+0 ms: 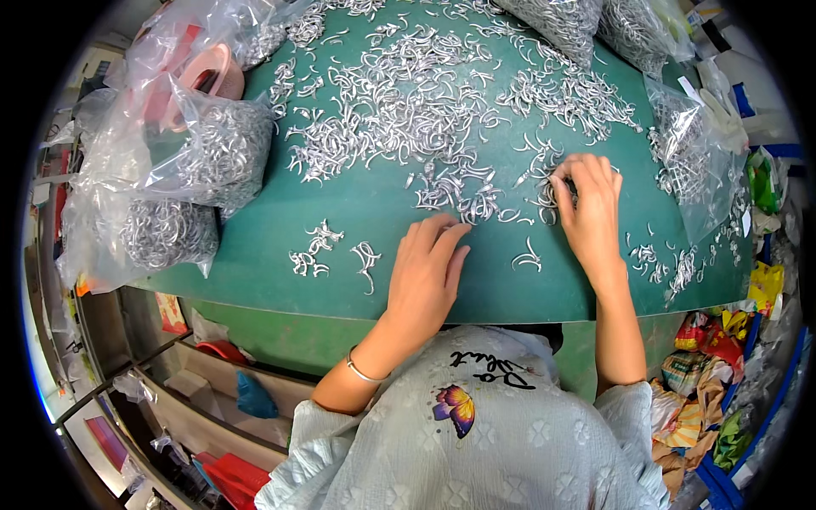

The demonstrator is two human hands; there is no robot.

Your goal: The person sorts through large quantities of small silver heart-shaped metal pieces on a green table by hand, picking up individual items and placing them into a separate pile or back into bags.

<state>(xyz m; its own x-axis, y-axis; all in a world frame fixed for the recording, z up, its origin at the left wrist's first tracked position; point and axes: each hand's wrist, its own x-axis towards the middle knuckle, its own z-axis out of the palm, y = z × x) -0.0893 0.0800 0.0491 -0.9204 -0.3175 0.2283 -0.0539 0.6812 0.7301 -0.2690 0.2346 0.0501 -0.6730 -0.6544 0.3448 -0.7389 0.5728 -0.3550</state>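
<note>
Many small curved silver metal pieces (408, 93) lie scattered in heaps over a green table mat (272, 263). My left hand (425, 263) rests at the near edge of the middle heap, its fingers bent and the thumb apart from them; nothing shows in it. Farther right, my right hand (588, 208) curls its thumb and fingers round a few curved metal pieces at the edge of a small cluster (544, 174). Its fingertips are partly hidden. Between the hands lies a little group of pieces (528, 257). Separate small groups (314, 246) sit to the left.
Clear plastic bags full of the pieces stand at the left (225, 144), far right (557, 25) and right edge (688, 161). A pink container (223, 72) is among the left bags. Below the table are a drawer unit (217, 399) and colourful packets (693, 374).
</note>
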